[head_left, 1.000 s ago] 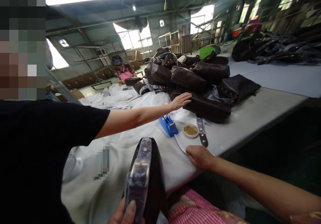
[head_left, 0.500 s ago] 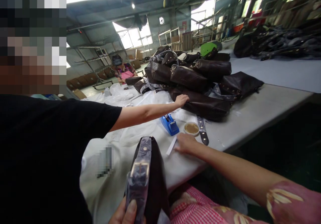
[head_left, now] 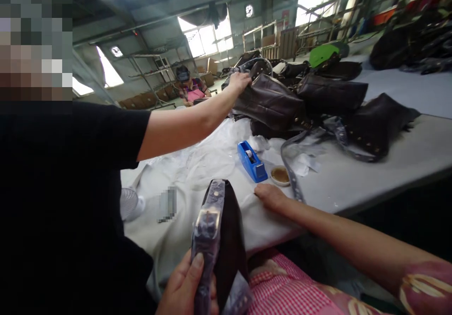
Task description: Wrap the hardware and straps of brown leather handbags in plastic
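Observation:
My left hand (head_left: 187,286) is closed round a dark brown bag (head_left: 231,230) held upright near my lap. Its thumb presses on the bag's plastic-wrapped strap with a metal buckle (head_left: 208,221). My right hand (head_left: 270,196) lies on the white cloth (head_left: 197,164) at the table's near edge, just right of the bag. Its fingers are curled under, and what they hold, if anything, is hidden. A blue tape dispenser (head_left: 251,161) and a small round dish (head_left: 280,175) sit just beyond it.
A co-worker in a black shirt stands at my left; their hand (head_left: 240,80) grips a brown bag (head_left: 271,100) lifted from the pile of bags (head_left: 332,93). A studded strap (head_left: 293,173) trails over the grey table (head_left: 370,164). Another person sits far back.
The co-worker's hand rose from the low bag and now lifts another bag off the pile. My right hand drew back a little towards the table edge; the white strip by it is gone from sight.

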